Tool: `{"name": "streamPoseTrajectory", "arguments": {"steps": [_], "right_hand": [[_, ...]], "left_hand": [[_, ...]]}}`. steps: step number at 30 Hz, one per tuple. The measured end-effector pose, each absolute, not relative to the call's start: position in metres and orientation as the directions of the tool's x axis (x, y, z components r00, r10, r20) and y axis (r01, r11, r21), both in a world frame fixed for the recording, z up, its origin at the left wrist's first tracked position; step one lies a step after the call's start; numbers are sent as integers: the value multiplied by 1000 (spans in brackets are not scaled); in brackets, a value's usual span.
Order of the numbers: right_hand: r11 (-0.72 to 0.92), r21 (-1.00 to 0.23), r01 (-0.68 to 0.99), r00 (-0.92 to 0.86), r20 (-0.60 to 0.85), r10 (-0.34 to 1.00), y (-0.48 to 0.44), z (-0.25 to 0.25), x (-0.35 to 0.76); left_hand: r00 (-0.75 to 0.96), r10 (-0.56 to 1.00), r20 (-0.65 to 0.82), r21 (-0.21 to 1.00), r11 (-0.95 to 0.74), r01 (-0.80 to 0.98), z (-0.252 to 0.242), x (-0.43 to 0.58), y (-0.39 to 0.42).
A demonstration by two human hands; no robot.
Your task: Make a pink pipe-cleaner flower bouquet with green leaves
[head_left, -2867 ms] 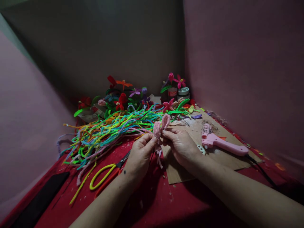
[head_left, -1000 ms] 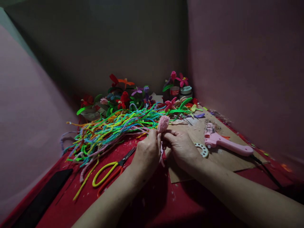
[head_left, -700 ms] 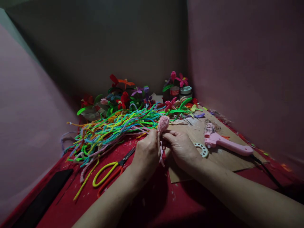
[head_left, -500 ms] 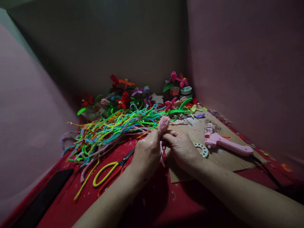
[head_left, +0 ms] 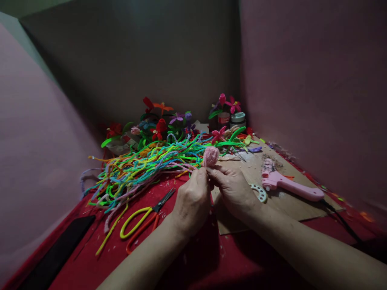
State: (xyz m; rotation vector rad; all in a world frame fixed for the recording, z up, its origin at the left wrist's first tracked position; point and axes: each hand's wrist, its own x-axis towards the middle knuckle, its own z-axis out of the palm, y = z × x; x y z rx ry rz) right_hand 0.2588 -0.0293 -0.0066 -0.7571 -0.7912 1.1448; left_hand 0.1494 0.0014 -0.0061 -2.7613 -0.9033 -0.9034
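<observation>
A pink fuzzy pipe-cleaner flower bud (head_left: 211,156) stands upright above my fingertips, over the middle of the table. My left hand (head_left: 195,197) is closed around its base from the left. From the right, the thumb and fingers of my right hand (head_left: 231,187) pinch the same base, touching the left hand. What lies between the fingers below the bud is hidden. Scissors (head_left: 137,221) with yellow and orange handles lie to the left of my left hand, their blades pointing away.
A heap of colourful pipe cleaners (head_left: 151,161) spreads behind the hands. A pink glue gun (head_left: 290,185) and a pale ring with holes (head_left: 260,193) lie on a board (head_left: 296,209) at right. Finished fuzzy flowers (head_left: 160,129) stand at the back. A black flat object (head_left: 60,249) lies front left.
The bud has turned and shows a wider side. My left hand has shifted lower on it, and the pink strand that hung below the hands is now out of sight.
</observation>
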Motion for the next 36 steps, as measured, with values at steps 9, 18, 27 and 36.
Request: {"name": "streamPoseTrajectory", "arguments": {"steps": [9, 18, 27, 36], "right_hand": [[278, -881, -384, 228, 201, 953, -28, -12, 262], [205, -818, -537, 39, 218, 975, -26, -15, 259], [135, -753, -644, 36, 146, 989, -24, -15, 256], [188, -731, -656, 80, 180, 980, -22, -20, 256]], "left_hand": [[613, 308, 728, -26, -881, 473, -15, 144, 16], [475, 830, 291, 855, -449, 260, 10, 145, 4], [346, 910, 230, 971, -237, -22, 11, 149, 8], [518, 833, 195, 972, -236, 14, 16, 140, 13]]}}
